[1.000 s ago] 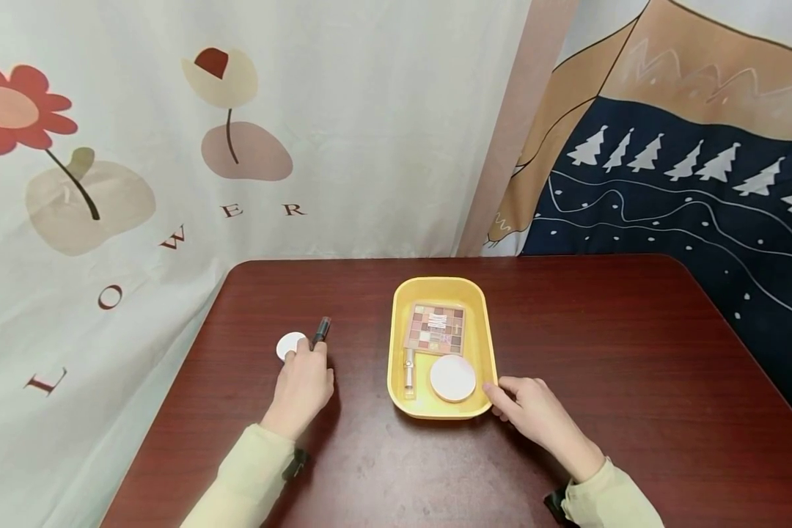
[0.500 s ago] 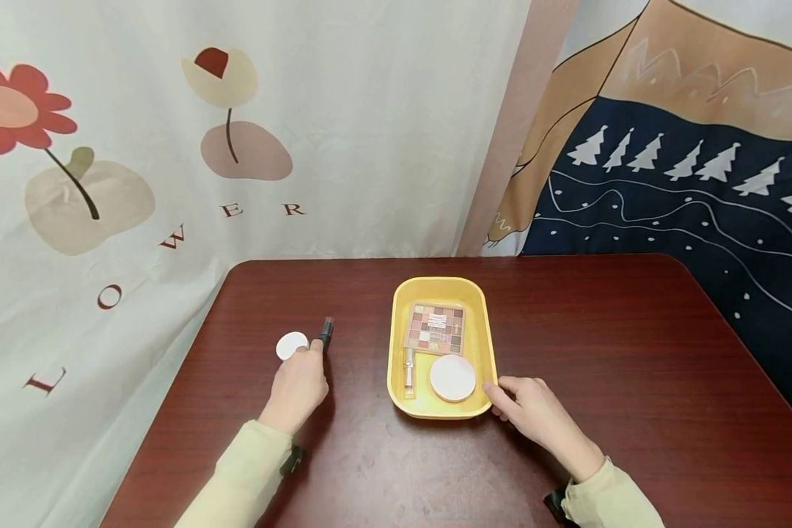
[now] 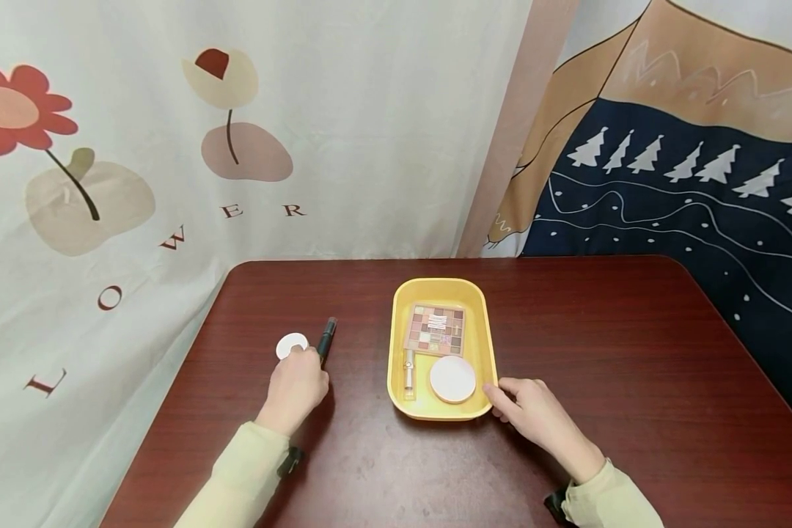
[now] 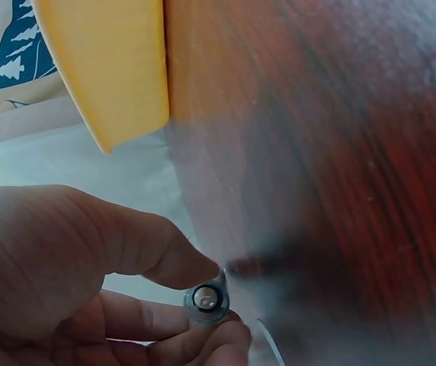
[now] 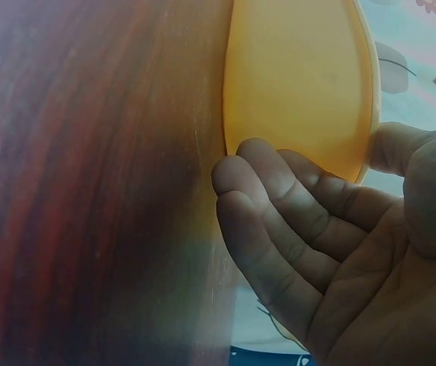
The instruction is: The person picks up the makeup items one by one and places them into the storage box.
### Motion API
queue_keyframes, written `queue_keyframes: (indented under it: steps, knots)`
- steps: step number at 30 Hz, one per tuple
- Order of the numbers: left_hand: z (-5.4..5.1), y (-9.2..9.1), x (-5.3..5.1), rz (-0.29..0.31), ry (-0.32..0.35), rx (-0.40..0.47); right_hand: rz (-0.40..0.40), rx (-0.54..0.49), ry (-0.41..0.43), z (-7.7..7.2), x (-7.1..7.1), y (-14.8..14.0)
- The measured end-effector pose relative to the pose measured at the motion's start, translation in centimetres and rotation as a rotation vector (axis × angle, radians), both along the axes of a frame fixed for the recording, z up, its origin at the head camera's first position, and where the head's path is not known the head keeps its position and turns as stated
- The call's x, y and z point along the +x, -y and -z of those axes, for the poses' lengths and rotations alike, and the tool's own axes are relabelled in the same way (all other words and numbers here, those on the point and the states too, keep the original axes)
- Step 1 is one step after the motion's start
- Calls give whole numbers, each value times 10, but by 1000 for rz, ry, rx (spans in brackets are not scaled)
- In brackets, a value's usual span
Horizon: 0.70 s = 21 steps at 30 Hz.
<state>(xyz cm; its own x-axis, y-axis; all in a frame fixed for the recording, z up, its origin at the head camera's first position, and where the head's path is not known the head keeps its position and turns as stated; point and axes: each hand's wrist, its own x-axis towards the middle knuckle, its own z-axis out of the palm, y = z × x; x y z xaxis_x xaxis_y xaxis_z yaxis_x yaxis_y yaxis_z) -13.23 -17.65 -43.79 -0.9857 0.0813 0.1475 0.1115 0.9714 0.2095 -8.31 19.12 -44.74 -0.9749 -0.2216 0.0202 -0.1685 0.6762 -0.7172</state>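
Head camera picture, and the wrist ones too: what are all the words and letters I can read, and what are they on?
"L O W E R": spaced-out letters on the white curtain.
Eyeshadow palette in the yellow tray: pale lettering, too small and blurred to read.
Wrist views: no readable text.

Both arms in long sleeves. Left sleeve (image 3: 237,477) and right sleeve (image 3: 610,499) match: pale yellow-green, plain, loose, soft folds, ending near the wrist. Small black unit at each cuff, left unit (image 3: 291,462) and right unit (image 3: 557,506), inner side; detail too small to read. Left hand (image 3: 295,389) and right hand (image 3: 534,412) bare. Right wrist view: creased palm, lined finger joints, rounded fingertips.
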Motion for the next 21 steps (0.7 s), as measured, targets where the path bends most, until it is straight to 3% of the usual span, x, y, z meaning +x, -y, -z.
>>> queue_keyframes:
  steps: [14,21]
  knots:
    - [-10,-9,7,13,-122,48,-1,-4,-6,-1,0,0]
    - [-14,-16,12,57,-248,70,0,-11,-10,-1,1,0]
